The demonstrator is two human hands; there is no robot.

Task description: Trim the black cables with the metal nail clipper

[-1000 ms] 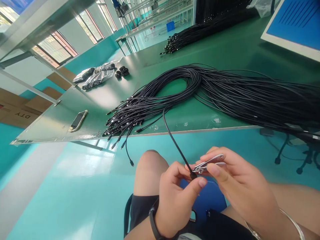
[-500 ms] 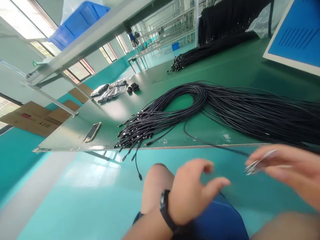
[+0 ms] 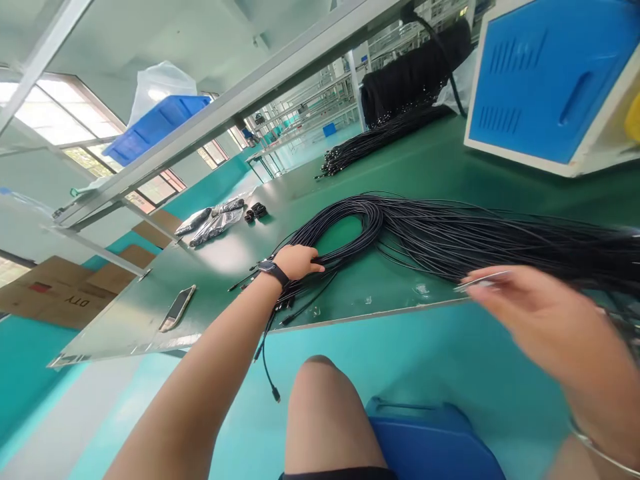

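1. Our left hand (image 3: 295,262) sits right on the big loose coil of thin black cables (image 3: 450,240), and that coil's the main blocker across the green bench top (image 3: 400,157).
2. We can pass between the coil and the blue-and-white metal cabinet (image 3: 540,87).
3. Nearer the bench's left corner, there's hand-passing room around the gold-edged smartphone (image 3: 177,308) and shiny silver plastic bags (image 3: 210,223).
4. Our right hand (image 3: 530,320), pinching a slim steel tool (image 3: 483,283), has open air past the bench edge.

Cable workshop — bundled cables (image 3: 450,240), green workbenches (image 3: 400,163)

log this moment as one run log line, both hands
left hand: on cable bundle | right hand: holding metal clippers
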